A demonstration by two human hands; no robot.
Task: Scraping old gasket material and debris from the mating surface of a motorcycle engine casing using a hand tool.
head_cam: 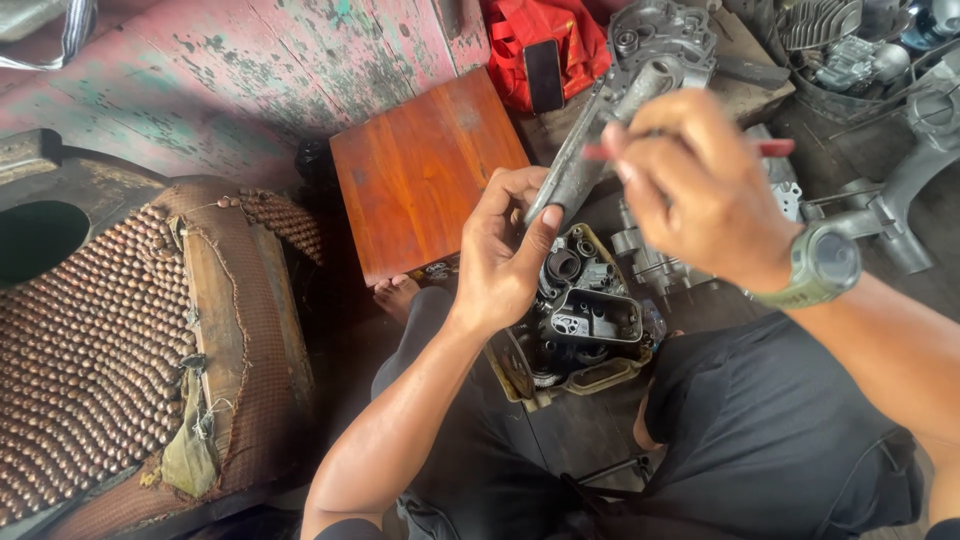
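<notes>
Head view, looking down over the person's lap: the left hand [505, 255] is wrapped around the lower end of a long grey cast-metal engine cover [600, 135], fingers curled over its edge and thumb pressed against its near face, so the part stands tilted, its upper end rising toward the top of the picture. The right hand [690, 185] is closed around a slim red-handled tool [775, 148]; the red shaft runs across behind the knuckles, one end showing at the right and a bit of red at the left by the fingertips, close to the metal cover. Whether the tool's tip touches the cover cannot be told, as the hand is blurred. A grey-green wristwatch [825, 265] sits on the right wrist.

Below the hands, between the knees in dark trousers, lies an open dark engine casing with hollow chambers and a worn yellowish gasket edge [585, 315]. Just left of it stands a reddish-brown wooden board [420, 175], beside a bare foot [397, 293]. Far left is a worn seat covered with wooden beads [90, 340]. A red cloth [540, 40] lies at the top, and more grey metal engine parts [880, 60] are heaped at the upper right.
</notes>
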